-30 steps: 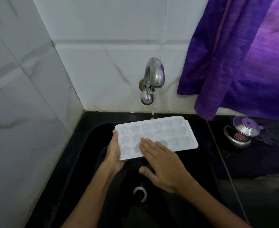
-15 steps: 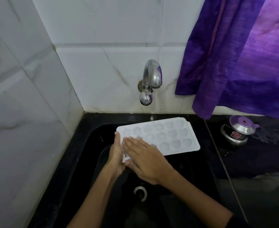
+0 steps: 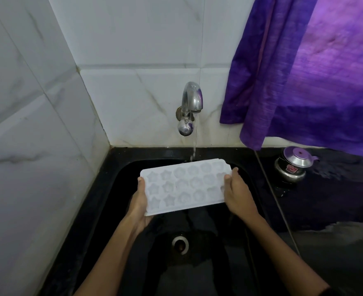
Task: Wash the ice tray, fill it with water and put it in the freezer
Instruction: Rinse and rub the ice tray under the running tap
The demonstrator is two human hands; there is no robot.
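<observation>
White plastic, moulded with star and flower cavities, the ice tray (image 3: 184,185) is held level over the black sink (image 3: 116,189), its cavities facing up. The left hand (image 3: 140,205) grips the tray's left short end, thumb lying along the top edge and the fingers curled underneath out of sight. The right hand (image 3: 237,194) grips the right short end, thumb hooked over the rim and the fingers wrapped below the tray. A thin stream of water (image 3: 194,144) falls from the chrome tap (image 3: 190,103) on the marble-veined wall tiles (image 3: 133,99) and comes down at the tray's far edge. Whether it lands in a cavity or just behind the rim cannot be told. The round metal drain (image 3: 180,244) lies in the sink bottom, below the tray and between the forearms. To the right, a purple curtain (image 3: 317,67) hangs over the dark countertop (image 3: 336,199), where a small steel lidded pot (image 3: 291,165) stands well apart from the tray.
</observation>
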